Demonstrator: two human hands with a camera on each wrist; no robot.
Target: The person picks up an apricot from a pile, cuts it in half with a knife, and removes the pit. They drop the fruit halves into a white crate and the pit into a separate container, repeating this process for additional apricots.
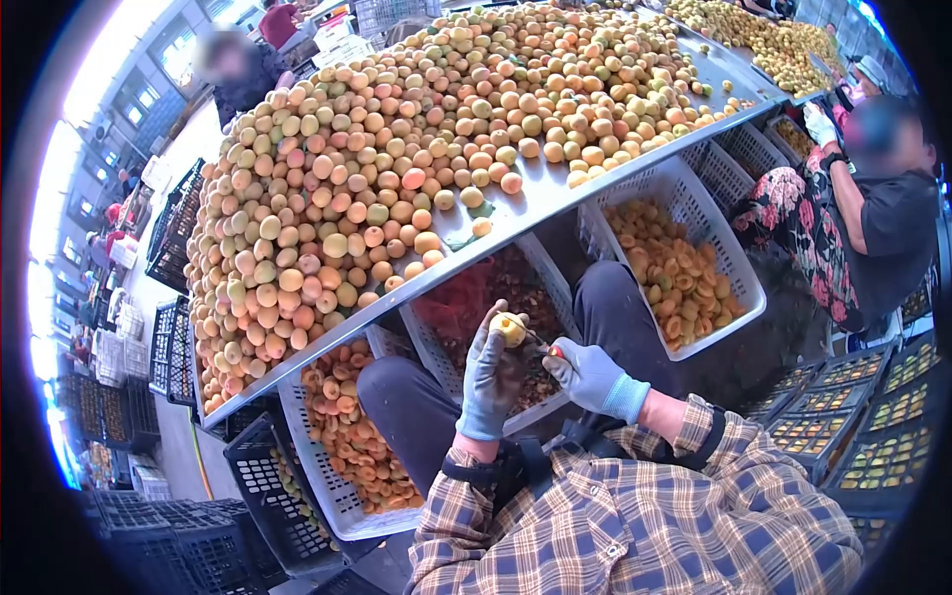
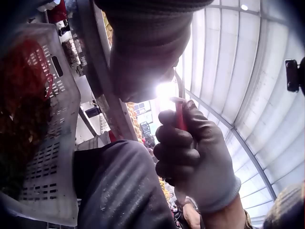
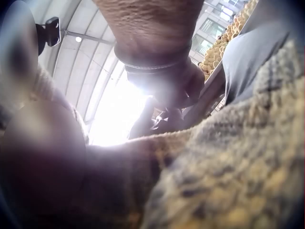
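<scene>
In the head view my gloved left hand (image 1: pixel 489 385) holds a yellow apricot (image 1: pixel 508 329) up at its fingertips. My gloved right hand (image 1: pixel 601 383), just to the right of it, grips a small knife by its red handle (image 1: pixel 556 351). The left wrist view shows the right hand's fingers curled round that red handle (image 2: pixel 180 116), with a thin curved blade (image 2: pixel 179 85) reaching toward the left hand. Both hands are over a white crate (image 1: pixel 557 402) between the knees, holding dark scraps and a red net. The right wrist view is mostly sleeve and glare.
A metal table (image 1: pixel 516 210) heaped with whole apricots (image 1: pixel 327 188) stands in front. Crates of halved apricots (image 1: pixel 679 268) sit right and left of the knees. Black trays (image 1: pixel 823 407) of fruit lie at right. Another person (image 1: pixel 873 198) sits on the right; black crates (image 1: pixel 268 476) stand at left.
</scene>
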